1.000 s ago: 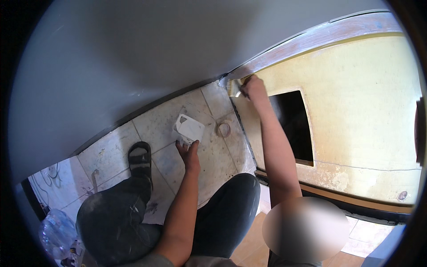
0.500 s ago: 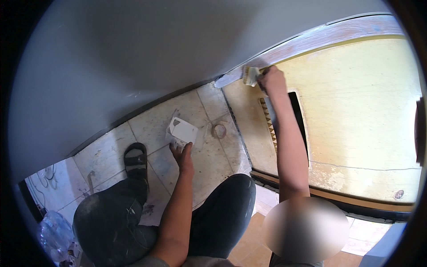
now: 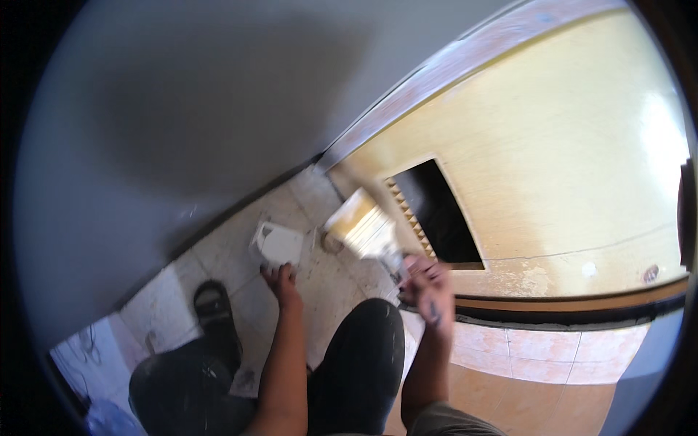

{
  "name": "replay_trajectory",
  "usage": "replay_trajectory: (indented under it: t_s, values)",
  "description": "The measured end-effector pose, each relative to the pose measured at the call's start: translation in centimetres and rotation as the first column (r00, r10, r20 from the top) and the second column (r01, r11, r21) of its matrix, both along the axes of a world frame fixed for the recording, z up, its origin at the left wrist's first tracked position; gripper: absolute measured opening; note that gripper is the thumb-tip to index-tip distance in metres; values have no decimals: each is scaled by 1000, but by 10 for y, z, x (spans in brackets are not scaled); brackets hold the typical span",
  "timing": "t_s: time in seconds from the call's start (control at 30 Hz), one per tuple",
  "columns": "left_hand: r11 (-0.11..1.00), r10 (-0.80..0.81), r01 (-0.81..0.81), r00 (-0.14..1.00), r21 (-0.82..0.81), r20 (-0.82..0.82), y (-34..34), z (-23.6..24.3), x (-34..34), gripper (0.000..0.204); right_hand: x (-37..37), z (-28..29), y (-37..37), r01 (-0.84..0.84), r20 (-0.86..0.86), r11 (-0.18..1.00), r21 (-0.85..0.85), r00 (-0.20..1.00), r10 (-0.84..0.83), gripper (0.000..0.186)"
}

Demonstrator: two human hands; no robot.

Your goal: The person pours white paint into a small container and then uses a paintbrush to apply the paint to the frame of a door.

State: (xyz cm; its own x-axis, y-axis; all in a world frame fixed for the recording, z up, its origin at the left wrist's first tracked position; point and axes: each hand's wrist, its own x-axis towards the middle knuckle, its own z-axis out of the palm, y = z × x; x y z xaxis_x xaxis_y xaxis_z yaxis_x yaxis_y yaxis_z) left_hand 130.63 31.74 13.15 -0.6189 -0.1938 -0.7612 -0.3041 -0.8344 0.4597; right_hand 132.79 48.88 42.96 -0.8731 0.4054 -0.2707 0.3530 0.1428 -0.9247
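My right hand (image 3: 430,294) is closed round the handle of a wide paintbrush (image 3: 363,231), raised over the floor in front of the yellowish door (image 3: 560,152). Pale paint coats part of the bristles, and the brush is slightly blurred. My left hand (image 3: 282,283) grips the near edge of a cut plastic container (image 3: 254,243), which has white paint (image 3: 283,245) inside. Along the grey wall's side of the door runs a whitish, streaky frame strip (image 3: 436,98).
A dark rectangular opening (image 3: 440,218) with a toothed edge is cut in the door. Partly behind the brush, a roll of tape (image 3: 331,243) lies on the stained tile floor (image 3: 211,254). The grey wall (image 3: 196,94) rises at left. Clear plastic (image 3: 113,418) lies at lower left.
My right hand has drawn the brush back from the frame strip, toward me and down. The left hand still holds the container. The view has shifted, showing the door opening more fully.
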Motion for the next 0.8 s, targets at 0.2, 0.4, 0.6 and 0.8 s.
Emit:
replay_trajectory:
  t_s: [0.2,0.4,0.6,0.8]
  values:
    - [993,-21,22,1000,116,-8,26,-8,1,96,44,-25,-30,253,225,839,-481,961,-161,31]
    - [948,-172,122,973,-292,-152,-62,6,-43,74,21,135,-96,98,24,829,-550,994,-102,22]
    - [803,-554,508,829,-310,-75,-60,251,-50,73,46,304,-89,303,74,852,-428,951,-301,18]
    - [712,-668,596,738,-371,-97,-106,503,-96,72,57,468,-133,10,-34,860,-510,999,-32,39]
